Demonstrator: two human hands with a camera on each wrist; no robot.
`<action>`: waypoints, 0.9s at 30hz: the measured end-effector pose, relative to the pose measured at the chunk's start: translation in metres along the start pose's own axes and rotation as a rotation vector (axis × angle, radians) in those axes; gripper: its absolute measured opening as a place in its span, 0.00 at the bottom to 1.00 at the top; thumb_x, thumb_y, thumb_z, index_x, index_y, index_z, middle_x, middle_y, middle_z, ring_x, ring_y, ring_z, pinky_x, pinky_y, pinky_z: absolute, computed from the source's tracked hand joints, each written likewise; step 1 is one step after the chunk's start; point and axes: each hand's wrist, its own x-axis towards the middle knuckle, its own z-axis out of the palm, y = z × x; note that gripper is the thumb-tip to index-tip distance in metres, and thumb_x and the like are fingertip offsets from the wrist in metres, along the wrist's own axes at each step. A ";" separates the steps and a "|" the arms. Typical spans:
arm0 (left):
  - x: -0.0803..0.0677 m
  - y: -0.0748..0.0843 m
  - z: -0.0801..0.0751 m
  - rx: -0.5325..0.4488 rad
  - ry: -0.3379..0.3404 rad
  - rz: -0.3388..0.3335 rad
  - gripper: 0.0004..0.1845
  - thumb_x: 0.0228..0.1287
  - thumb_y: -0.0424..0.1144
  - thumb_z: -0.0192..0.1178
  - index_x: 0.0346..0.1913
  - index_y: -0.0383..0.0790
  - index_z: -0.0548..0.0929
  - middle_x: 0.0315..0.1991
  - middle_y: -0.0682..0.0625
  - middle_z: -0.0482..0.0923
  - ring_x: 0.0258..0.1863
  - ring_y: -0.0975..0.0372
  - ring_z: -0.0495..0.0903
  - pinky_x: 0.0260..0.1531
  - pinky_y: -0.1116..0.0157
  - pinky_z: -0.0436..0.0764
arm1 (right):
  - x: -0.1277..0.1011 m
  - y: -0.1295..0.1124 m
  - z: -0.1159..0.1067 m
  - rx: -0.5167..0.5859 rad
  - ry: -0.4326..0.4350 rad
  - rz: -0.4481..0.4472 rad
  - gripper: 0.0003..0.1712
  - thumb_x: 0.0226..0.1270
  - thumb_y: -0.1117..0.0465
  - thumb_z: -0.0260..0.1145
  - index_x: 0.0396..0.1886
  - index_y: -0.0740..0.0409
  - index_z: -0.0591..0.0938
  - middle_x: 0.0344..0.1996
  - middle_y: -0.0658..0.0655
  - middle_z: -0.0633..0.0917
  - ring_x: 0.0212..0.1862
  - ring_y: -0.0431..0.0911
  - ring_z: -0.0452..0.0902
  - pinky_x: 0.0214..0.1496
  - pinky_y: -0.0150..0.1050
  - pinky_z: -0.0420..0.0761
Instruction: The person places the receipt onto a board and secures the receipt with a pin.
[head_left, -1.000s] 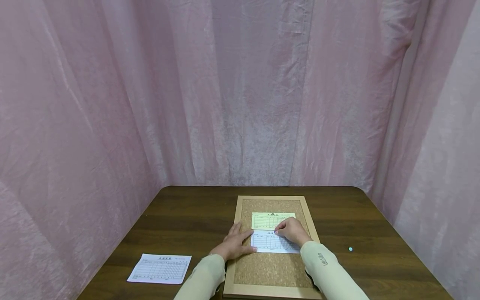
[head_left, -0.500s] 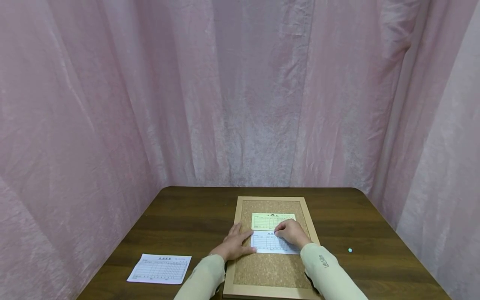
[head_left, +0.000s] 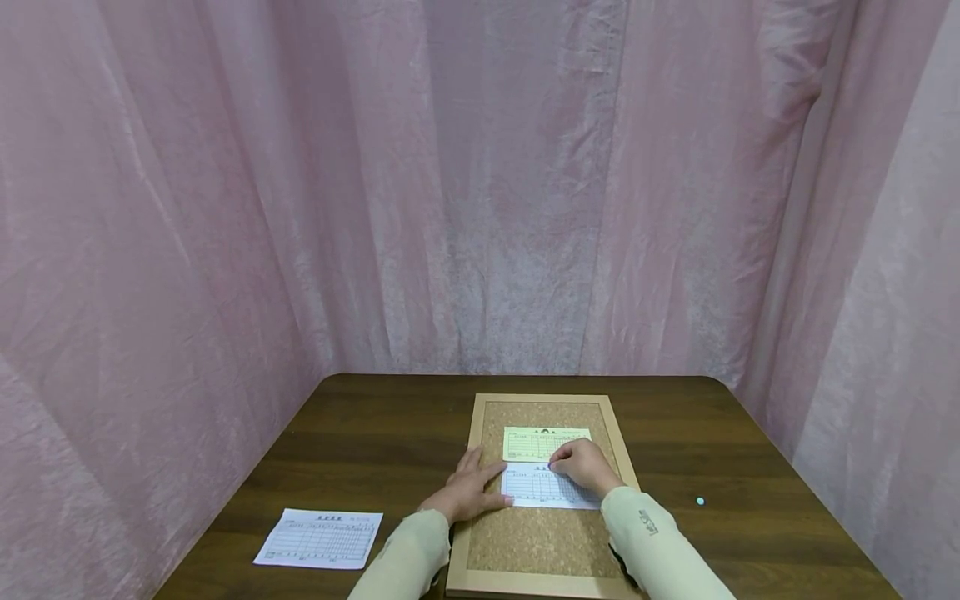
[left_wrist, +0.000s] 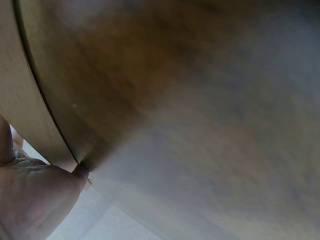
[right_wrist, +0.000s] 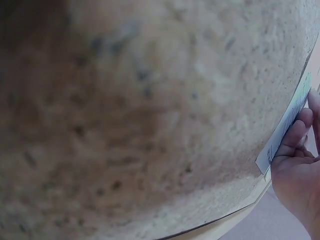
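A wood-framed cork board [head_left: 540,537] lies on the table, bearing a yellow printed form [head_left: 525,444] and, just below it, a white printed form [head_left: 536,492]. My right hand [head_left: 587,467] pinches a small purple push pin [head_left: 551,466] at the white form's upper edge; the fingertips mostly cover it. My left hand [head_left: 467,490] lies spread over the board's left frame, thumb and forefinger touching the white form's left side. In the right wrist view, curled fingers [right_wrist: 295,137] show above the form's edge. Cork and frame [left_wrist: 30,90] fill much of the left wrist view.
Another white printed form [head_left: 321,539] lies on the dark wooden table [head_left: 390,425] to the left. To the right of the board is a small pale-blue round piece [head_left: 701,501]. Pink curtains [head_left: 480,183] hang around the table's back and sides.
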 end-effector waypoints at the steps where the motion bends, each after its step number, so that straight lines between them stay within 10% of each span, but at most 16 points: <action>1: 0.000 0.000 0.000 0.000 0.000 -0.001 0.39 0.61 0.59 0.66 0.73 0.50 0.70 0.78 0.36 0.42 0.77 0.42 0.39 0.65 0.34 0.55 | 0.000 0.000 0.000 0.002 0.001 0.000 0.05 0.62 0.66 0.71 0.27 0.56 0.88 0.26 0.48 0.83 0.30 0.43 0.74 0.35 0.39 0.73; 27: 0.001 0.001 0.000 0.025 -0.005 -0.008 0.39 0.62 0.60 0.65 0.73 0.50 0.70 0.78 0.37 0.42 0.77 0.43 0.38 0.64 0.34 0.56 | 0.007 0.005 0.002 0.046 0.007 0.059 0.04 0.59 0.67 0.73 0.25 0.56 0.89 0.26 0.49 0.85 0.30 0.43 0.75 0.34 0.38 0.73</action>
